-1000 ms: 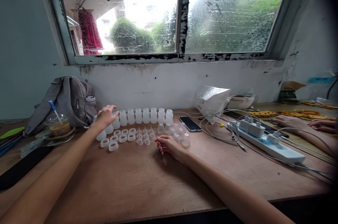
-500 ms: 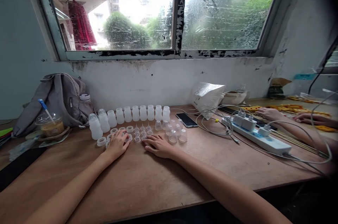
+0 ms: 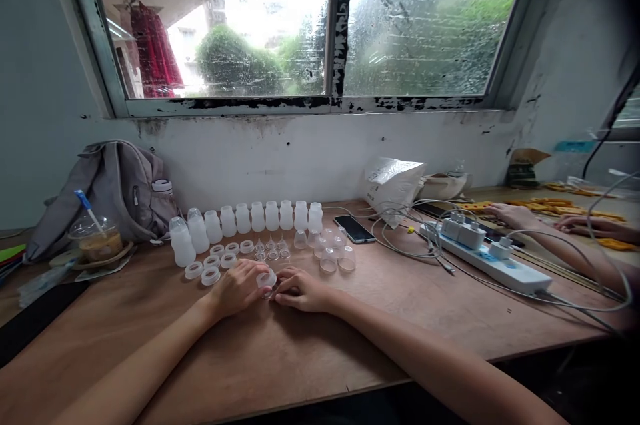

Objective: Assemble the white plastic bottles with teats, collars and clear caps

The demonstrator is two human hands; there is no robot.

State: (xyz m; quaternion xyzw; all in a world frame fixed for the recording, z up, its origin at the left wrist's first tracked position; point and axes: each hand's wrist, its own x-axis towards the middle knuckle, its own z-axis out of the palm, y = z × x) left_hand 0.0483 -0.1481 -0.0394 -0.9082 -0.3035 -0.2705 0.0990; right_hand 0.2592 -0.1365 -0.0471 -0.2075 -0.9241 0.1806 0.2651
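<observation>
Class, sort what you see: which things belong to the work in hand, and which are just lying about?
Likely part of the work:
white ring in the left hand
loose white rings
clear teats
frosted bottles
clear caps

Apparently just lying about:
phone
backpack
drink cup
power strip

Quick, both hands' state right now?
Left hand: closed, holding a white ring.
Right hand: partly curled beside it; whether it holds anything cannot be told.
</observation>
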